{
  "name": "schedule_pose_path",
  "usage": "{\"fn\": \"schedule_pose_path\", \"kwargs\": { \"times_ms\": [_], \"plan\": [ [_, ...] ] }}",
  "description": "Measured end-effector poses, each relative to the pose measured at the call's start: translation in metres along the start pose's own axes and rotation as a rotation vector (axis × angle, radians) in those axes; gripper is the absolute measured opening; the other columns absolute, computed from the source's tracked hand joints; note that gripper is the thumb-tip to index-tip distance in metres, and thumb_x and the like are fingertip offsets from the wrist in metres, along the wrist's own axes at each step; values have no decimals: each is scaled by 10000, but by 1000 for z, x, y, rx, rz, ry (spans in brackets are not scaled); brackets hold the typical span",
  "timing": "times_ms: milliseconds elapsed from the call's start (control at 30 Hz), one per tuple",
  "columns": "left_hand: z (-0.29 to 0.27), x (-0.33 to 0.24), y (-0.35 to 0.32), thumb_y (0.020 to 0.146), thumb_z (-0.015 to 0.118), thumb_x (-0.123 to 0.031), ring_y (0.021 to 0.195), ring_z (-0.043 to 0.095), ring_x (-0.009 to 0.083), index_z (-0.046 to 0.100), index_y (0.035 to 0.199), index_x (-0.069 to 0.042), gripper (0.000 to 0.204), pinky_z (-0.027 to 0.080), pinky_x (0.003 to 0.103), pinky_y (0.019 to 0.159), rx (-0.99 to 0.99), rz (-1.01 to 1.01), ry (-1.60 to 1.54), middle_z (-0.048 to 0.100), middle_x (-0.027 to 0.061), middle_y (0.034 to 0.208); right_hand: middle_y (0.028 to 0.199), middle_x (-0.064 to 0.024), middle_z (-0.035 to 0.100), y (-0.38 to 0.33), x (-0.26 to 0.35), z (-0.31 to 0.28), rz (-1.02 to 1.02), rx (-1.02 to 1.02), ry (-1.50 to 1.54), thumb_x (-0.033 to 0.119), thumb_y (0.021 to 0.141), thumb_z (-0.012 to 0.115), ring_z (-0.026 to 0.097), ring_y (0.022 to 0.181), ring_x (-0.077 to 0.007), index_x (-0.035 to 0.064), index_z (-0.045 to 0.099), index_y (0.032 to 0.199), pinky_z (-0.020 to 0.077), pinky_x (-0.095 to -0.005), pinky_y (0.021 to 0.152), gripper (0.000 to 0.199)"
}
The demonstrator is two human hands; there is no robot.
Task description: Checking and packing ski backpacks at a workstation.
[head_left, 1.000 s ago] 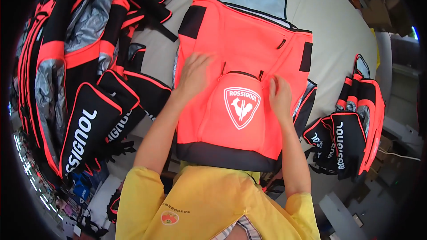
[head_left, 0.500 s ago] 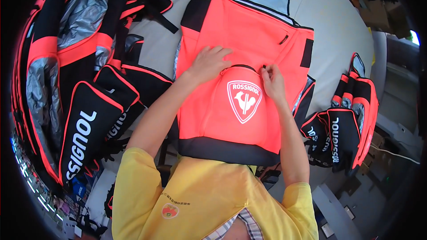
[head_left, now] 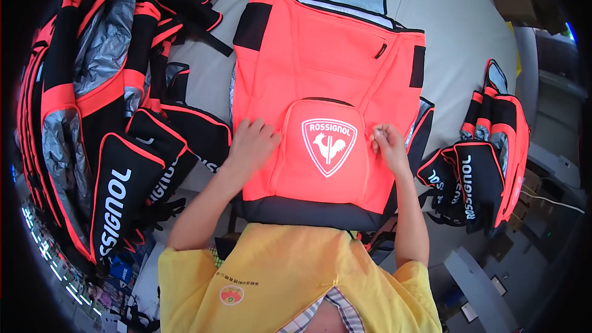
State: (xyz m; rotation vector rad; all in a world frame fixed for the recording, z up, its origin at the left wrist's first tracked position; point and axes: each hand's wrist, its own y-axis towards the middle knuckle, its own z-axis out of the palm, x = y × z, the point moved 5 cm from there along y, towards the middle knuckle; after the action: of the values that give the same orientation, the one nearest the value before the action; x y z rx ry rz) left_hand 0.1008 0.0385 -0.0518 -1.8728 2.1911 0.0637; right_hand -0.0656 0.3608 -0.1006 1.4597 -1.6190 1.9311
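In the head view, a bright orange backpack (head_left: pixel 327 86) is laid flat on a grey surface (head_left: pixel 456 31), its front pocket (head_left: pixel 324 151) facing up. The left hand (head_left: pixel 251 145) is pressed at the pocket's left edge, fingers curled together. At the right edge, something small, probably a zip pull, is pinched by the right hand (head_left: pixel 388 147). The fabric is best held taut by the left hand while the pull is drawn steadily along the seam. Stacks of matching bags (head_left: pixel 117 148) lie beside.
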Motion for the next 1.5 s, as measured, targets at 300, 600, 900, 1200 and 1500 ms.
{"fn": "schedule_pose_path", "kwargs": {
  "times_ms": [300, 600, 900, 1200, 1500],
  "plan": [
    [-44, -30, -58, 858, 682, -112, 946, 613, 270, 703, 932, -92, 79, 488, 395, 826, -67, -315, -200, 627, 59, 893, 877, -24, 707, -142, -5, -11, 118, 138, -180, 75, 1095, 584, 580, 699, -63, -3, 640, 1076, 487, -236, 668, 98],
    [-37, -35, -41, 846, 678, -67, 877, 679, 330, 739, 973, -56, 141, 536, 470, 764, -113, -348, -370, 711, 114, 890, 989, -154, 748, -120, 98, 56, -361, 115, -1038, 178, 974, 766, 705, 845, -342, 17, 697, 1116, 555, -437, 756, 225],
    [-35, -93, -58, 826, 669, -166, 792, 724, 288, 714, 915, -93, 124, 552, 446, 758, 258, -99, -171, 735, 87, 825, 1673, -136, 431, 36, 49, 178, -879, 79, -1245, 596, 971, 642, 320, 1582, -371, 180, 557, 1556, 261, -657, 1249, 723],
    [-57, -18, -151, 1021, 637, -426, 965, 730, 416, 731, 1145, -44, 412, 580, 505, 823, -527, -913, -604, 752, 156, 955, 1668, -217, 414, 25, 47, 180, -741, 59, -1263, 516, 973, 712, 345, 1564, -422, 97, 502, 1582, 274, -643, 1244, 769],
    [6, -64, -194, 949, 692, -642, 1178, 689, 505, 289, 1640, -16, 1016, 538, 536, 1030, 49, -1093, -1124, 648, 326, 1384, 1669, -329, 338, -125, 63, 140, -543, 245, -1184, 525, 935, 769, 258, 1574, -529, -25, 423, 1592, 254, -675, 1236, 924]
  ]
}}
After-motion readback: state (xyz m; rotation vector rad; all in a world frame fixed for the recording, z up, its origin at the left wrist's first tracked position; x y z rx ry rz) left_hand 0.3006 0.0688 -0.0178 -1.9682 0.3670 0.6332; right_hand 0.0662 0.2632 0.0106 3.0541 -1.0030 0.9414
